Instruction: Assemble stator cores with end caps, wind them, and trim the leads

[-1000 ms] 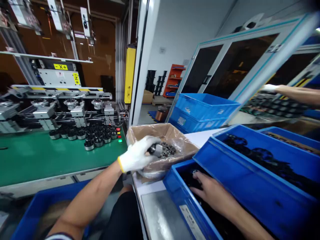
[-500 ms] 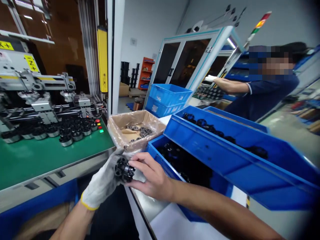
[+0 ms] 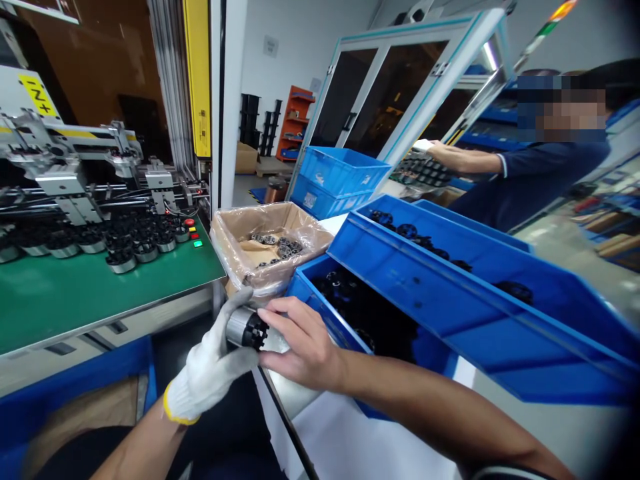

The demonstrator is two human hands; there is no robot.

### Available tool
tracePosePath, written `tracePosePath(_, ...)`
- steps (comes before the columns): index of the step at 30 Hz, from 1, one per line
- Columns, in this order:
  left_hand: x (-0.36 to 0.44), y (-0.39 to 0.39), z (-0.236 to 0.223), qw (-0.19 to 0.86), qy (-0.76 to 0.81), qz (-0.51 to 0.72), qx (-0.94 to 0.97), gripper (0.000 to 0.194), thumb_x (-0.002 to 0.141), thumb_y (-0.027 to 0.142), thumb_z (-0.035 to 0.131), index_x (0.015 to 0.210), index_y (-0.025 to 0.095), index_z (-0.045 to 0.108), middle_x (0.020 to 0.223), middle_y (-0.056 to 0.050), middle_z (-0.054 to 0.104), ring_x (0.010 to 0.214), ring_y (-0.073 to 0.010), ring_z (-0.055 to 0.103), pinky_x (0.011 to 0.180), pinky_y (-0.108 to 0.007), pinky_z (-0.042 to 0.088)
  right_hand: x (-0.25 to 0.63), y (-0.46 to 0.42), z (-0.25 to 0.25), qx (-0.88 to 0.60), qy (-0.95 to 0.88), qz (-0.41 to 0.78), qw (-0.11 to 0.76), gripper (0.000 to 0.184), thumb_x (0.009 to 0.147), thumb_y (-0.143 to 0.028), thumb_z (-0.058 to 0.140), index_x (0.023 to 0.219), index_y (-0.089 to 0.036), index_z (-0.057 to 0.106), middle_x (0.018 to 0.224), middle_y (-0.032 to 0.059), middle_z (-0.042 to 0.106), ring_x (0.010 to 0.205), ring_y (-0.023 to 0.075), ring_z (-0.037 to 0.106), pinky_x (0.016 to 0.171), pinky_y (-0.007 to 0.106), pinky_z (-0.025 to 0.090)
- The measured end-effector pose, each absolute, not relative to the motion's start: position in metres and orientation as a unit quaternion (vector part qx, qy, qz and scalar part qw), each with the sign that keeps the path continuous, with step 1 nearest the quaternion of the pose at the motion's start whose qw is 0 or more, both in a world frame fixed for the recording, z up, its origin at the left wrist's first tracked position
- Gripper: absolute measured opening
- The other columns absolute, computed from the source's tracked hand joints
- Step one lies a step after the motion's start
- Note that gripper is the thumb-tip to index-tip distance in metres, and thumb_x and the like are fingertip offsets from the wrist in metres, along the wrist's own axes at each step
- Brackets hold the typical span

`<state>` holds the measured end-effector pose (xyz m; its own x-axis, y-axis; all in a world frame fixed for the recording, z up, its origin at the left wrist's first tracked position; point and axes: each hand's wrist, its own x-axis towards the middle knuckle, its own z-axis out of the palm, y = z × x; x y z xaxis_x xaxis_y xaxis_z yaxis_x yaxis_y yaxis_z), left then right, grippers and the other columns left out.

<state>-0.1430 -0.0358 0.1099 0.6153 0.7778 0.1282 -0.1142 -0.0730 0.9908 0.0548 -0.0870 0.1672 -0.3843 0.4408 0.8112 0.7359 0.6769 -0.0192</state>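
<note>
Metal-sided part (image 3: 240, 326) held between two hands, in front of a plastic-lined carton (image 3: 231, 243).
At left, black-and-silver pieces (image 3: 121, 259) stand clustered on a green bench top (image 3: 95, 300); the gloved left hand (image 3: 213, 357) curls partway closed, thumb and fingers gripping the part's silvery body; the part's black toothed end (image 3: 258, 332) points right, into the bare right hand (image 3: 306, 343), whose thumb and fingertips are slightly parted and pinch that end; next come a blue bin (image 3: 327, 320) of black pieces, a larger blue bin (image 3: 440, 293) overlapping it, and a person (image 3: 545, 173) in a dark shirt with one arm outstretched.
</note>
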Motion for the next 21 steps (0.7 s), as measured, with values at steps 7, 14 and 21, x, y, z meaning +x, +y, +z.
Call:
tracePosePath(7, -0.146, -0.034, 0.109, 0.623, 0.249, 0.352, 0.653, 0.079, 0.088, 0.036, 0.069, 0.159, 0.031, 0.035, 0.161, -0.001, 0.045, 0.151, -0.0284, 0.037, 0.125, -0.036, 0.032, 0.055, -0.086, 0.169, -0.356, -0.819, -0.209, 0.398, 0.041, 0.090, -0.035, 0.074, 0.116, -0.006, 0.061, 0.097, 0.0161, 0.068, 0.089, 0.0247, 0.067, 0.075, 0.036, 0.057)
tracePosePath(14, -0.143, -0.034, 0.104, 0.634, 0.273, 0.353, 0.631, 0.092, 0.073, 0.017, 0.070, 0.158, 0.023, 0.036, 0.147, -0.006, 0.060, 0.141, -0.0297, 0.051, 0.121, -0.039, 0.040, 0.053, -0.083, 0.167, -0.331, -0.823, -0.266, 0.378, 0.038, 0.100, -0.038, 0.057, 0.112, -0.002, 0.063, 0.094, 0.0169, 0.068, 0.085, 0.0258, 0.065, 0.066, 0.036, 0.055)
tracePosePath(21, -0.133, -0.040, 0.101, 0.610, 0.278, 0.416, 0.615, 0.075, 0.081, 0.023, 0.070, 0.152, 0.023, 0.045, 0.145, -0.007, 0.062, 0.133, -0.0267, 0.058, 0.113, -0.035, 0.049, 0.051, -0.083, 0.169, -0.302, -0.830, -0.280, 0.376, 0.037, 0.095, -0.034, 0.067, 0.111, 0.000, 0.063, 0.090, 0.0163, 0.067, 0.084, 0.0271, 0.065, 0.067, 0.038, 0.057)
